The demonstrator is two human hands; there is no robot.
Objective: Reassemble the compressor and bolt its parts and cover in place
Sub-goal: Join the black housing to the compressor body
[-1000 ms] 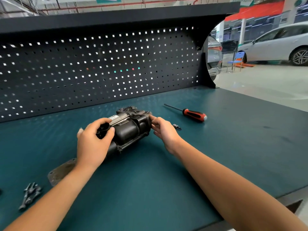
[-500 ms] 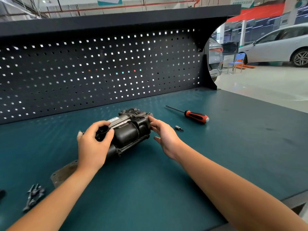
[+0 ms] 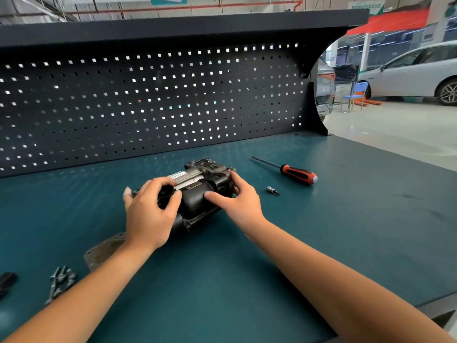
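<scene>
Compressor (image 3: 200, 191) lies on its side on the bench (image 3: 321, 243), centre of view, long axis running from near-left to far-right. Left hand (image 3: 150, 214) grips the near-left end, fingers curled over the round black end piece. Right hand (image 3: 237, 201) holds the far-right end, thumb laid along the dark barrel, fingers wrapped over the finned head.

Flat cover plate (image 3: 103, 251) lies near-left of the body, partly hidden beneath the left forearm. Bolts (image 3: 60, 280) sit in a loose cluster further left, near the bench edge. Screwdriver (image 3: 296, 173) and a small bit (image 3: 272, 190) lie to the right, apart from the body.

Judgement: the left hand is nearer plate and bolts, the right nearer the driver. The plate's mating face cannot be told from this view.
</scene>
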